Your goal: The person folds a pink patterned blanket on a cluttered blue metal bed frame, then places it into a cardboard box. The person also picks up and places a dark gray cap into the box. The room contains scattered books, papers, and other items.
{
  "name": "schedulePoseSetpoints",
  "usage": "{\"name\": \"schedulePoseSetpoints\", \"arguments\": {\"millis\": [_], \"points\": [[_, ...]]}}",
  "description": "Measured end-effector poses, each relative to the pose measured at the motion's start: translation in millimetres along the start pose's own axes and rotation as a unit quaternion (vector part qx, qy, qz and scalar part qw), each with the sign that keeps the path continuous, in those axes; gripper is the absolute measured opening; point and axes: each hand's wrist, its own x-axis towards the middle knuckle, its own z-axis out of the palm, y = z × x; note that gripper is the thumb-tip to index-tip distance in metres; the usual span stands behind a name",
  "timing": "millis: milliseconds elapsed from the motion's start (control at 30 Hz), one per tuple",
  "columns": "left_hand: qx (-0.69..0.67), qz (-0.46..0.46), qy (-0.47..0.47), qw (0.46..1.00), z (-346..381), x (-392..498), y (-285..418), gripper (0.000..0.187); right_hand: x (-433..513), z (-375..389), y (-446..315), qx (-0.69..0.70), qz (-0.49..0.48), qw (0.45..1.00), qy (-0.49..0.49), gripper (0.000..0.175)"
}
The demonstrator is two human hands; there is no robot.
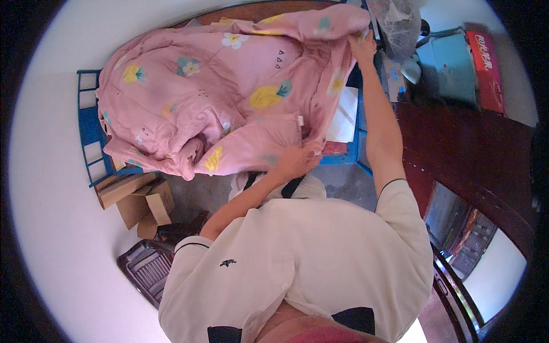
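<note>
A pink quilt (240,81) printed with flowers and yellow fruit lies bunched across a blue metal bed frame (92,124). At its near edge my left hand (302,160) grips the fabric, just below a small white tag (300,121). My right arm reaches forward, and my right hand (364,47) holds the quilt's far right corner, partly raised. Between the two hands the cloth's right edge is stretched. Beside that edge, white sheets (346,113) show on the bed. Folds hide some of my fingertips.
A dark red wooden cabinet (446,145) stands to the right, bearing a teal container (448,66), a red printed box (487,70) and a clear plastic bag (396,25). Open cardboard boxes (148,206) and a dark slatted chair (148,268) line the white wall (47,171) at left.
</note>
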Motion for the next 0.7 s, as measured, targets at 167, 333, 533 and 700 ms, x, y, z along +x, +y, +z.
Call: {"name": "schedulePoseSetpoints", "arguments": {"millis": [167,333,533,700], "points": [[-0.01,0.048,-0.163,0.985,31.7,-14.0,29.2,0.021,-130.3,-25.5,-21.5,0.127,-0.119,0.952,-0.252,0.037],[-0.024,0.074,-0.146,0.986,44.7,-40.0,17.8,0.02,-291.9,-67.3,-50.7,0.236,-0.212,0.839,-0.442,0.06],[-0.155,0.071,-0.096,0.981,3.3,-84.5,4.8,0.02,-307.8,-120.1,-98.0,0.065,-0.12,0.723,-0.677,0.073],[-0.437,-0.248,0.151,0.851,-41.8,-139.5,-46.7,0.022,-343.5,-131.3,-111.6,0.13,-0.217,0.787,-0.563,0.049]]}}
